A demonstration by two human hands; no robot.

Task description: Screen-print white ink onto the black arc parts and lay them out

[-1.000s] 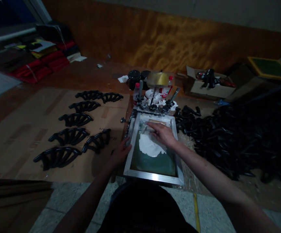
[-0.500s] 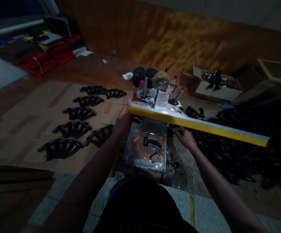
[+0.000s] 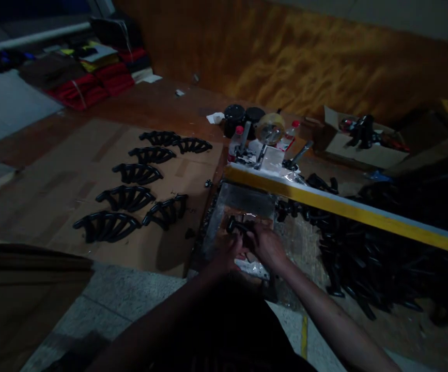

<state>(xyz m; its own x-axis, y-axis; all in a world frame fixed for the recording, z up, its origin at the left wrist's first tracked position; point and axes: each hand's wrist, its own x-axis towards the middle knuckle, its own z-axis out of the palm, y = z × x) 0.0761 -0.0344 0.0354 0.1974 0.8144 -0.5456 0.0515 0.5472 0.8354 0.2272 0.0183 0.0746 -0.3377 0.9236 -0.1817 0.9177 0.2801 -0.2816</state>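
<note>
A black plastic handle-shaped part [image 3: 241, 226] with a thick head at its left end lies over the brown middle of a metal-edged plate [image 3: 243, 197]. My right hand [image 3: 269, 247] is closed on its right end, fingers bent around it. From below, my left hand [image 3: 232, 254] pinches at the same part near its middle; its fingertips are partly hidden in the dark. Just beyond the hands, a long frame [image 3: 324, 202] with a yellow side and pale top edge stands raised over the plate's far side, touched by neither hand.
Rows of black handles [image 3: 107, 226] lie fanned in groups on cardboard [image 3: 63, 191] to the left. A dark heap of similar parts [image 3: 379, 258] fills the right. Behind the frame are red-capped bottles [image 3: 236, 142], a tape roll [image 3: 270, 129], black tubs [image 3: 234, 118] and an open carton [image 3: 367, 147].
My left hand has let go of the yellow frame and come down to the black part. My right hand has moved left from the heap's edge onto it. The view has shifted slightly.
</note>
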